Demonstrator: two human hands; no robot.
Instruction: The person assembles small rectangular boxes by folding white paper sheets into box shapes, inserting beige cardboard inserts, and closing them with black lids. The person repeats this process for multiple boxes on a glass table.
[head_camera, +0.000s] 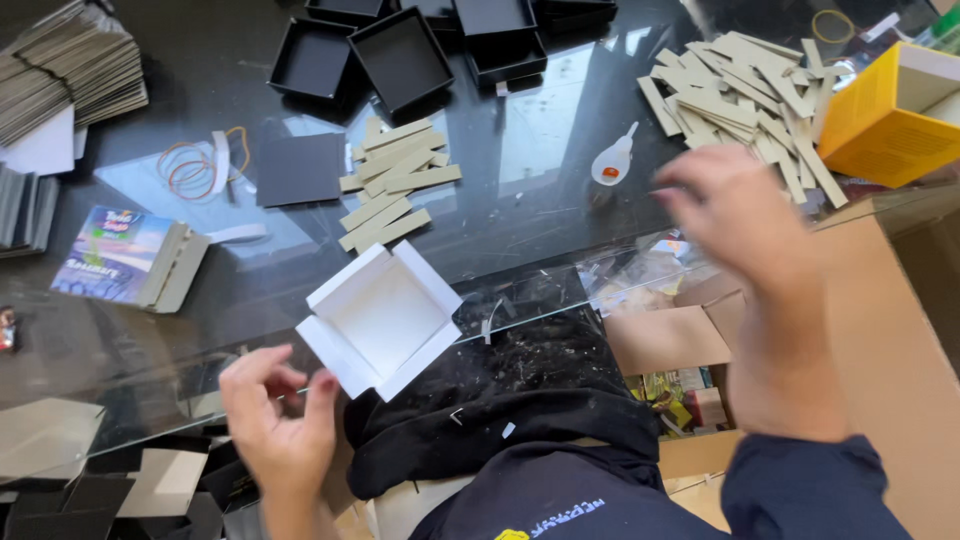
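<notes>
A white, open-topped cardboard tray (385, 315) with its side flaps splayed lies at the near edge of the glass table (540, 130). My left hand (275, 430) hovers at its near-left corner, fingers loosely curled and apart, one fingertip next to the flap. My right hand (735, 215) is raised over the table's right side and blurred by motion. It is just right of a small clear glue bottle with an orange cap (612, 163). Whether it holds anything is unclear.
Grey card strips lie in a small pile (395, 180) behind the tray and a large heap (745, 95) at the far right. Black trays (400, 55), a black square sheet (300, 168), rubber bands (190, 170), stacked boards (70, 70) and a yellow box (880, 125) surround them.
</notes>
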